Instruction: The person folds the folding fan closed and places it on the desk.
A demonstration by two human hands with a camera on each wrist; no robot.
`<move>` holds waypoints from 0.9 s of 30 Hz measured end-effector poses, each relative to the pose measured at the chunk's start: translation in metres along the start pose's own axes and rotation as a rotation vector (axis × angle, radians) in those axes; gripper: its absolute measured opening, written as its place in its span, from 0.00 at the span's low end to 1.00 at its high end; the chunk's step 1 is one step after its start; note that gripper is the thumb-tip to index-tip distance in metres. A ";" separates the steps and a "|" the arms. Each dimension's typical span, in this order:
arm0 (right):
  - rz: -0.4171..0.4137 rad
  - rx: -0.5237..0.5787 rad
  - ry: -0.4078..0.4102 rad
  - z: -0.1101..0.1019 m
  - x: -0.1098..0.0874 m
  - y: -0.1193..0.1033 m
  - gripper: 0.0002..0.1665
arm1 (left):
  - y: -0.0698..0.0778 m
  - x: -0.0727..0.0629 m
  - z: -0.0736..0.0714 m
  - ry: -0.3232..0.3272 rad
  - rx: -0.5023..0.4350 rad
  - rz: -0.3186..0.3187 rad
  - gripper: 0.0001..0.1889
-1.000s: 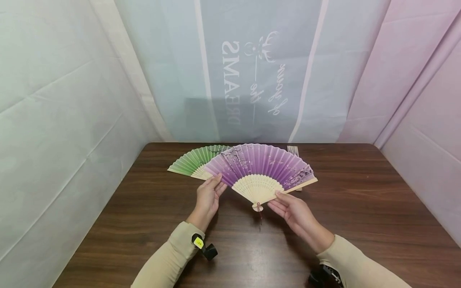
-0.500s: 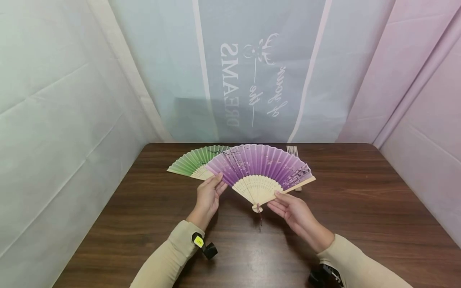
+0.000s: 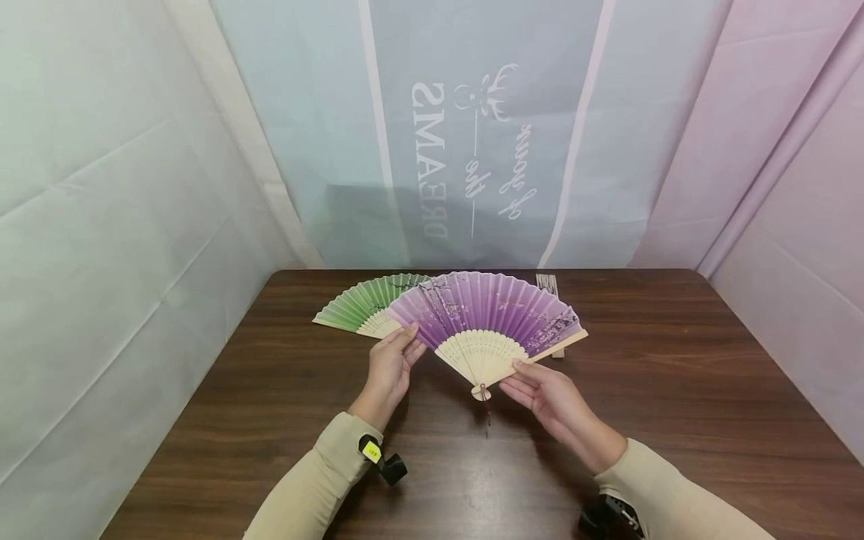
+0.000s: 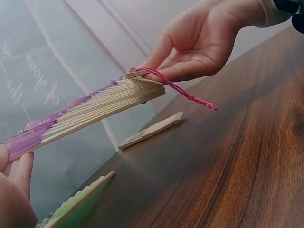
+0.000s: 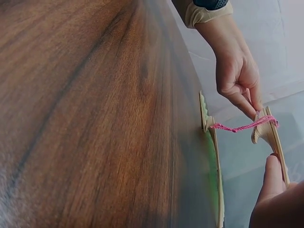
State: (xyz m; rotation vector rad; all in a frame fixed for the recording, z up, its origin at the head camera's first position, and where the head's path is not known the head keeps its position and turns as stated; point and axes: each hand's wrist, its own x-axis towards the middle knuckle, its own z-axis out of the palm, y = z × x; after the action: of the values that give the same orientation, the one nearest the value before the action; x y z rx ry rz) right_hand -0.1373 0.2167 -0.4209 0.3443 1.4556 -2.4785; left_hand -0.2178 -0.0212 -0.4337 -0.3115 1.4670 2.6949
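Observation:
A purple folding fan [image 3: 486, 307] is spread wide above the table, its cloth printed with blossoms and branches. My left hand [image 3: 390, 371] pinches its left edge between thumb and fingers. On the other side, my right hand [image 3: 556, 394] pinches the wooden right-hand guard stick near the pivot. A red cord tassel [image 4: 183, 90] hangs from the pivot, as the left wrist view shows. Behind and to the left lies a spread green folding fan [image 3: 367, 301], partly covered by the purple one in the head view.
A folded fan [image 4: 152, 130] lies on the table behind the purple fan, mostly hidden in the head view. The dark wooden table [image 3: 675, 390] ends at a printed grey-blue cloth backdrop [image 3: 574, 90]. Pale cloth walls [image 3: 135, 210] stand at both sides.
The purple fan's right edge has drifted slightly left and inward, together with the right hand. Both hands keep their hold; the green fan stays in place.

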 end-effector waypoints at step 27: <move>-0.002 -0.036 -0.029 0.000 -0.002 0.000 0.12 | -0.002 0.001 0.000 -0.035 -0.013 0.004 0.12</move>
State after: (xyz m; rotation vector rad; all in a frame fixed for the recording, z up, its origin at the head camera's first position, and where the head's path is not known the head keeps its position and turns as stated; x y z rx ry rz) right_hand -0.1357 0.2174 -0.4202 0.2985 1.4880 -2.4453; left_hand -0.2181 -0.0206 -0.4354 -0.2604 1.4426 2.7001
